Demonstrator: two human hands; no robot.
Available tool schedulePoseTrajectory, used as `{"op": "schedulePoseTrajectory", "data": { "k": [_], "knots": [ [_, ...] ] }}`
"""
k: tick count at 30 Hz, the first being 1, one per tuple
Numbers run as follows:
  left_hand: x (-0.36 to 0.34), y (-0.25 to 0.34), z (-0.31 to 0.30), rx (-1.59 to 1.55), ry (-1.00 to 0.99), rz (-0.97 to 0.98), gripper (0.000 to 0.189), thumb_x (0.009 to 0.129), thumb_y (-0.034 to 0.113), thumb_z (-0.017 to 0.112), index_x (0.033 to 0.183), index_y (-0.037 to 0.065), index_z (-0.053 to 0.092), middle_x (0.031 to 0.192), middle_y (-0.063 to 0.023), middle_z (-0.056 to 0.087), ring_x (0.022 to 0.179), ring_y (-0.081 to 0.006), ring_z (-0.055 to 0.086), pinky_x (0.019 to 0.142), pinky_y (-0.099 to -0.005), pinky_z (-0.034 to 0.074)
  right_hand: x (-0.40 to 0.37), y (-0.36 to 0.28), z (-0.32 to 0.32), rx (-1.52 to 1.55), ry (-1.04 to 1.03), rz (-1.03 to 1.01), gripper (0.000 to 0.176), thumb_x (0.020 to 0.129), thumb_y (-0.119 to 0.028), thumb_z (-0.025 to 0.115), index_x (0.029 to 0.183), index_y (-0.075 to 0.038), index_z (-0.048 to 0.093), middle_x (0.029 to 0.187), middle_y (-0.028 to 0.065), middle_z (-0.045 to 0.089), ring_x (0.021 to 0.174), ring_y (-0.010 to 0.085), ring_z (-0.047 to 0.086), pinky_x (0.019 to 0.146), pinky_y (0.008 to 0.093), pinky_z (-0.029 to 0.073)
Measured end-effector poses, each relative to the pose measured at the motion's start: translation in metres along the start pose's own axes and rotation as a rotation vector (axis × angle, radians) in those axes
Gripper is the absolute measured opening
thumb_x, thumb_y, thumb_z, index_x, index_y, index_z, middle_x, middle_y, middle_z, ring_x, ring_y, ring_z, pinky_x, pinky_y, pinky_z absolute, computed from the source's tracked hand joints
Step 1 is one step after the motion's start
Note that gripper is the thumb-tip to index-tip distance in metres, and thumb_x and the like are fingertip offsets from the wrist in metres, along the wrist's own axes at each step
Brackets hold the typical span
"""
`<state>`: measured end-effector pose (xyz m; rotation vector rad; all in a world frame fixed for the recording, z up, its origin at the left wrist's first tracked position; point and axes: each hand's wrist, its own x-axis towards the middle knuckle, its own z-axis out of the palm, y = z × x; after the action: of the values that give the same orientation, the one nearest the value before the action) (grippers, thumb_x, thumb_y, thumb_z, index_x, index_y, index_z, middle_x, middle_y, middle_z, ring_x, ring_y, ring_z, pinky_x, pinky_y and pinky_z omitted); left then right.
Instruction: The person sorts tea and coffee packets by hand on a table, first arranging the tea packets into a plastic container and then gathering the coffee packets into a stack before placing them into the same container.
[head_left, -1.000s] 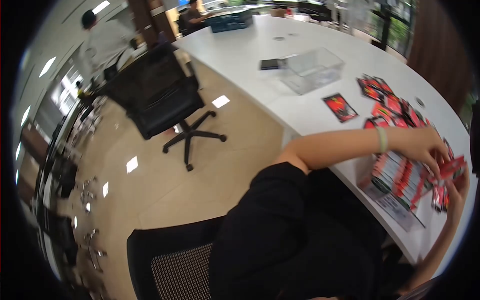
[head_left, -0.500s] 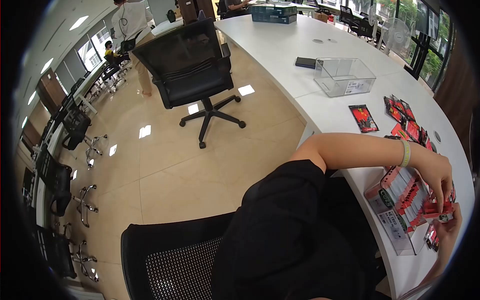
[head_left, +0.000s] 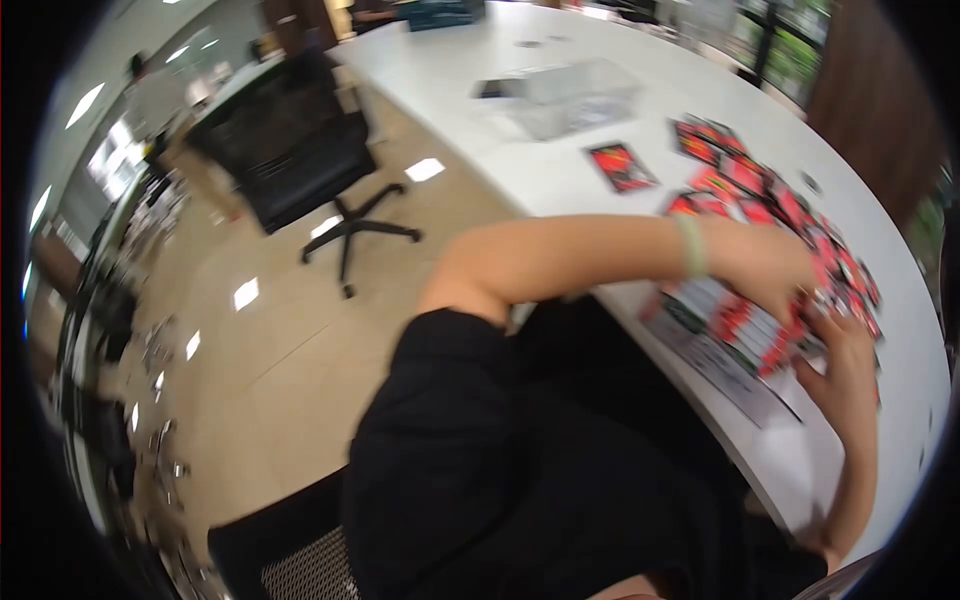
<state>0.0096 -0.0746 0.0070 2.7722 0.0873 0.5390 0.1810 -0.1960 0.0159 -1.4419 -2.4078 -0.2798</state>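
Note:
My left hand [head_left: 770,265], with a pale band at its wrist, reaches across to the far end of a see-through plastic box [head_left: 745,385]. Its fingers are bent down and closed, blurred by motion. From the right, my right hand [head_left: 840,345] meets them, fingers curled toward the left fingertips and thumb by the box's end. What lies between the hands is smeared and partly hidden. Red-and-white packets [head_left: 755,335] stand in a row inside the box. Beyond my hands, several loose red-and-black packets [head_left: 745,175] lie spread over the white table [head_left: 480,125].
A single red packet [head_left: 620,167] lies apart from the pile. Behind it stands another see-through box [head_left: 585,100], beside a dark flat item [head_left: 492,89]. A black office chair [head_left: 300,150] stands left of the table. At the far left, a person [head_left: 160,100] stands, blurred.
The view has swung right and blurred, so the table and boxes appear further left. My hands, earlier gripping a red packet at the box's end, remain close together there; the packet no longer shows clearly.

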Motion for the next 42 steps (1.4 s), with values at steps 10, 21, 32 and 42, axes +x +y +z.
{"op": "schedulePoseTrajectory", "data": {
  "k": [10,21,32,42],
  "knots": [
    [-0.013,-0.008,-0.016,-0.413,-0.039,-0.243,0.043,0.086,0.026,0.055,0.116,0.001,0.038,0.107,-0.0149,0.058,0.104,-0.0178,0.053,0.087,-0.0293,0.041,0.0,0.0,-0.005,-0.113,0.107,0.061,0.054,0.055,-0.012,0.074,0.103,-0.005,0.05,0.109,0.0134,0.045,0.097,0.0301,0.047,0.074,0.0383,0.043],
    [-0.034,-0.078,-0.054,-0.473,0.053,-0.348,0.038,0.089,0.03,0.048,0.119,0.006,0.043,0.107,-0.006,0.059,0.099,-0.0137,0.055,0.081,-0.024,0.042,0.018,-0.003,0.008,-0.06,-0.135,0.014,0.062,0.065,-0.024,0.07,0.114,0.001,0.042,0.085,0.0129,0.058,0.081,0.0267,0.059,0.069,0.039,0.044],
    [-0.077,-0.195,-0.06,-0.034,0.097,-0.633,0.037,0.085,0.034,0.053,0.108,0.005,0.055,0.1,-0.0078,0.061,0.092,-0.0159,0.057,0.08,-0.0283,0.044,0.023,-0.014,0.007,-0.126,-0.221,0.26,0.076,0.065,-0.019,0.069,0.13,-0.004,0.033,0.099,0.0147,0.056,0.087,0.0287,0.057,0.077,0.0382,0.044],
    [-0.046,-0.199,-0.044,0.378,0.238,-0.346,0.035,0.079,0.035,0.058,0.093,0.003,0.059,0.086,-0.0134,0.059,0.083,-0.0287,0.055,0.072,-0.0376,0.043,0.039,0.138,0.009,0.393,0.128,0.835,0.058,0.078,-0.043,0.06,0.115,0.001,0.053,0.112,0.0159,0.056,0.101,0.024,0.054,0.088,0.0339,0.04]
  ]
}}
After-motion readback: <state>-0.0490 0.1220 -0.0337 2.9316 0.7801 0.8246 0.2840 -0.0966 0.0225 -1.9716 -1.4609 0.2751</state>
